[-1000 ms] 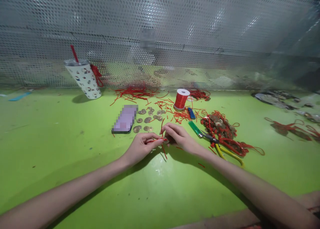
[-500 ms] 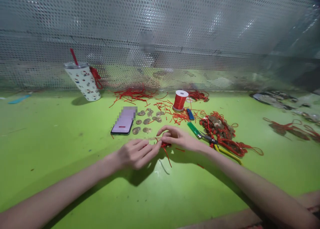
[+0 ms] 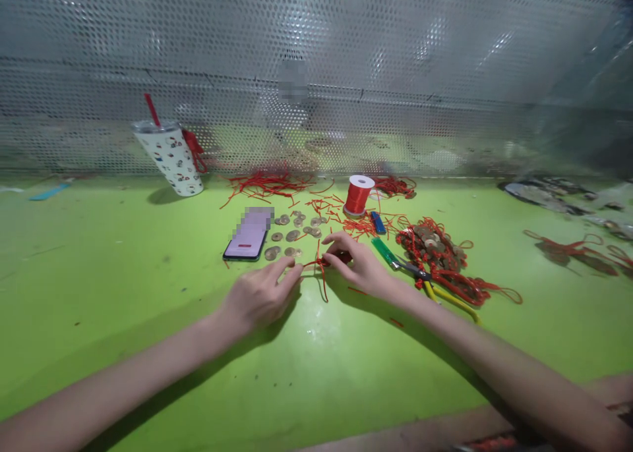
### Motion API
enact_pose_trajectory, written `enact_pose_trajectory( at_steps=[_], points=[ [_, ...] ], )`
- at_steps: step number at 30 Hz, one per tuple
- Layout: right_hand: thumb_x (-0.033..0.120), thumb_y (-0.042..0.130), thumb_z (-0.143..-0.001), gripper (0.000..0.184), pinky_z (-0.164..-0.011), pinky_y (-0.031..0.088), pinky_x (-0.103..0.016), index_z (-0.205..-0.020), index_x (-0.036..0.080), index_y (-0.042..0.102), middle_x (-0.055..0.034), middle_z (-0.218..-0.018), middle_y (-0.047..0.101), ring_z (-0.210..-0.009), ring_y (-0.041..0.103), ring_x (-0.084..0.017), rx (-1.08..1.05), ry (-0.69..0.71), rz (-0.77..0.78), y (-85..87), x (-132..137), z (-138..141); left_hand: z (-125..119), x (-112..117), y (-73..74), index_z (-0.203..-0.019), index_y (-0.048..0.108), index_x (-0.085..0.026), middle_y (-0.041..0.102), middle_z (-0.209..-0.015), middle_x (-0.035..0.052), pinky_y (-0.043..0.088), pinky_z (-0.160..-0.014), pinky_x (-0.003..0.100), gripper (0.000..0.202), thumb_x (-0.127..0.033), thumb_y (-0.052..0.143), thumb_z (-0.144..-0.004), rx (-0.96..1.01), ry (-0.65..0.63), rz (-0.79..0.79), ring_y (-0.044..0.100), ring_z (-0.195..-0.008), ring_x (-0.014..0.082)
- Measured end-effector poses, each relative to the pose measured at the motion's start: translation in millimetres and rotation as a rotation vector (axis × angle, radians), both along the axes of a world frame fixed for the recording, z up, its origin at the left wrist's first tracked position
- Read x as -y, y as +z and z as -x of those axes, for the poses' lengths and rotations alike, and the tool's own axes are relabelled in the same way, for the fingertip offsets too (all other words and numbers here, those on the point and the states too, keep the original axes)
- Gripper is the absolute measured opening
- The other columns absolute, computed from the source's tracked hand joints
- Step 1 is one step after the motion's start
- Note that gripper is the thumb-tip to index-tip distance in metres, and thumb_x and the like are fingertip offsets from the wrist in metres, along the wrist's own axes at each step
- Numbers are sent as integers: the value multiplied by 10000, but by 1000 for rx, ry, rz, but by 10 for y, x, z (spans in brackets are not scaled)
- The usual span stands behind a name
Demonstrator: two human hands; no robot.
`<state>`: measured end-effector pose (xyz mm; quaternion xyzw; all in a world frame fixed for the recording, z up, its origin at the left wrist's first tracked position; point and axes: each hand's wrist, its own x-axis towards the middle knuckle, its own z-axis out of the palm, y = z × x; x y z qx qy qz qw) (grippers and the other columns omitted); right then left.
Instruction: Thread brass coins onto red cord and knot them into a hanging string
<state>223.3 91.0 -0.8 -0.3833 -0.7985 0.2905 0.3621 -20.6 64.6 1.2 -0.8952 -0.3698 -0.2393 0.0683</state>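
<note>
Between my hands a red cord (image 3: 322,274) is stretched, with a small knot in it and a loose end hanging down. My left hand (image 3: 260,292) pinches the cord's left part between thumb and fingertips. My right hand (image 3: 357,262) is closed around the knotted part; a dark red bundle shows partly under its fingers. Just beyond my hands lie several brass coins (image 3: 293,236) with holes. Close to my right forearm are scissors (image 3: 420,275) with yellow handles and a green lighter (image 3: 384,252).
A phone (image 3: 247,238) lies left of the coins. Behind stand a spool of red cord (image 3: 359,196) and a patterned tumbler (image 3: 173,159). A blue lighter (image 3: 378,223) lies among cord scraps. Right is a pile of knotted coin strings (image 3: 430,244). A perforated screen (image 3: 316,37) closes the back.
My left hand has drawn back to the left, so the cord now spans a gap between both hands. My right hand has shifted slightly up and right. The view has tilted a little.
</note>
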Motion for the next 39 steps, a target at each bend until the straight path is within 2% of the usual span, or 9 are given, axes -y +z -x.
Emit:
enact_pose_trajectory(
  at_steps=[4,8,10,14,24,29,32,35,39],
  points=[
    [304,511,-1006,208,-706,526,-342,-1195,216,516,-77,-949,715,-808,674,-206,36,25,-51,1,33,-3,-221,61,165,-1213,618,-159,691,-1164,138,521,-718,331,288,-273,463,-998,263,7,410,677,-916,242],
    [299,525,-998,215,-721,525,-371,-1191,206,536,-103,-961,708,-806,663,-220,62,18,-127,-16,58,2,-362,-23,162,-990,630,-165,663,-864,66,472,-614,304,244,-343,463,-990,487,41,853,606,-680,185],
    [299,521,-1001,204,-718,522,-368,-1178,200,540,-103,-955,705,-802,661,-216,47,12,-131,-20,57,7,-379,-80,114,-857,600,-175,572,-705,9,426,-570,286,275,-378,465,-984,570,16,973,533,-589,157],
    [302,532,-994,176,-672,510,-325,-1144,208,529,-60,-890,706,-766,659,-191,-38,1,-45,10,45,24,-368,-141,41,-807,595,-175,493,-643,-24,340,-536,262,276,-403,535,-949,654,-13,958,439,-570,130],
    [339,583,-969,165,-692,514,-330,-1073,221,533,-34,-831,709,-764,651,-190,-107,-31,72,23,27,43,-360,-171,-11,-807,607,-169,446,-629,-41,293,-502,243,294,-446,590,-906,814,-16,1044,396,-543,100],
    [357,467,-1035,199,-850,529,-372,-1125,220,580,-56,-1013,693,-932,649,-198,-15,64,141,25,1,-13,-338,-200,-32,-773,615,-170,419,-575,-51,247,-480,242,313,-464,619,-880,826,-8,1050,364,-510,91],
    [367,561,-999,243,-888,540,-371,-1187,214,579,-69,-1096,687,-984,660,-199,-9,159,198,-1,-7,-36,-323,-204,-40,-764,612,-170,429,-583,-51,245,-481,242,309,-459,627,-872,835,-15,1055,361,-507,87],
    [315,665,-934,290,-933,541,-385,-1188,202,583,-90,-1145,688,-1027,671,-208,-39,201,177,-44,-13,-40,-324,-192,-33,-752,615,-175,457,-596,-42,253,-492,247,291,-442,631,-868,829,-14,1049,366,-515,92],
    [288,662,-924,199,-888,546,-388,-1097,197,623,-85,-1071,709,-958,676,-211,11,148,97,-63,-24,-43,-337,-181,-24,-719,615,-186,438,-555,-40,281,-519,258,292,-437,632,-867,820,-4,1038,372,-527,110]
  ],
)
